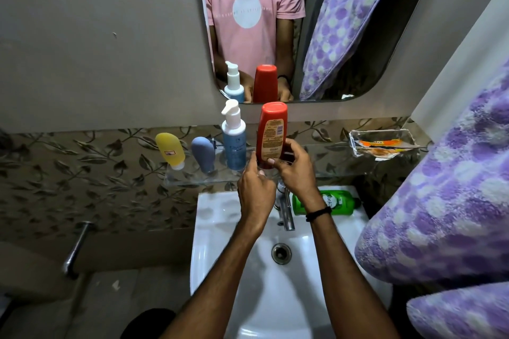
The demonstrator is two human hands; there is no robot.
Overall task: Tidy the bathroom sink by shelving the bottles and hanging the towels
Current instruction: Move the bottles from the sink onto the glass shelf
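Red bottle [271, 132] sticks up above the left hand [256, 192] and right hand [296, 173], both gripping its low end. Looks stiff, smooth, maybe tippy.

Red plastic bottle [271, 129] upright, cap down, at the clear glass shelf [333, 158]. At its 9 o'clock stand a blue pump bottle [234, 146], a grey-blue tube [203, 154] and a yellow tube [170, 149]. Green bottle [338, 202] lies sideways at 5 o'clock. Purple spotted towel [440, 201] at 3 o'clock.

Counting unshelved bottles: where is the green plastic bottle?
Head view: the green plastic bottle lies on the white ceramic sink's back rim, right of the chrome tap.
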